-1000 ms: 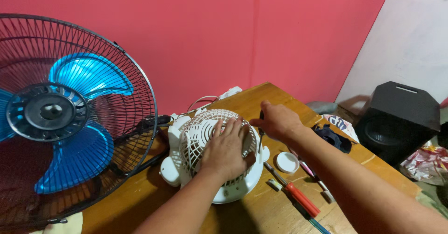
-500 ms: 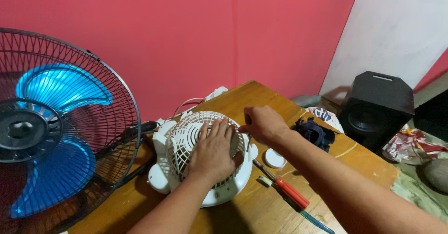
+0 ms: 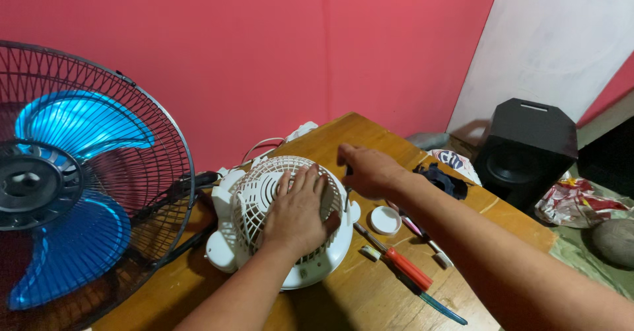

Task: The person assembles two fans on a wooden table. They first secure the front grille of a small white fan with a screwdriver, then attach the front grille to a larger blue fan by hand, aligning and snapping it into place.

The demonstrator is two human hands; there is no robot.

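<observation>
Left hand (image 3: 297, 212) spread flat on white fan grille (image 3: 264, 192) | wooden table (image 3: 370, 298) | pink wall (image 3: 264, 53)

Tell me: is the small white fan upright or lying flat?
Lying flat: small white fan rests on the wooden table, grille facing up, left hand pressed on the grille.

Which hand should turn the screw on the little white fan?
Probably the right hand: it grips a screwdriver at the white fan rim. The left hand lies flat on the grille, steadying it.
</observation>
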